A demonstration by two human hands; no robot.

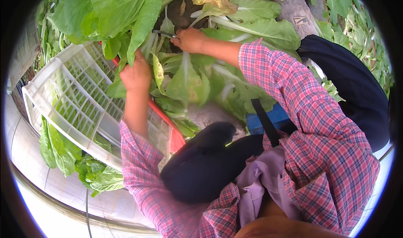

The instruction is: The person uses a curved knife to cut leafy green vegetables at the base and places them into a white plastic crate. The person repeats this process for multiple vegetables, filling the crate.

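Observation:
My left hand (137, 73) reaches up among the broad leaves of a leafy green plant (121, 14) and grips it low down. Leaves cover most of its fingers. A short way to the right, my right hand (190, 40) is closed around a small curved metal blade (164, 34), probably a sickle, whose handle is hidden in the fist. The blade points left, towards the base of the plant. Below my right hand lie loose, pale-ribbed leaves (187, 80), some yellowed.
A tilted white plastic crate (91, 109) stands at my left, with greens in and beyond it. Along its near side runs a red strip (163, 118). A blue object (267, 118) shows beneath me. Fuzzy grey shoes (294, 13) rest among the leaves. White sheeting (63, 200) lies at lower left.

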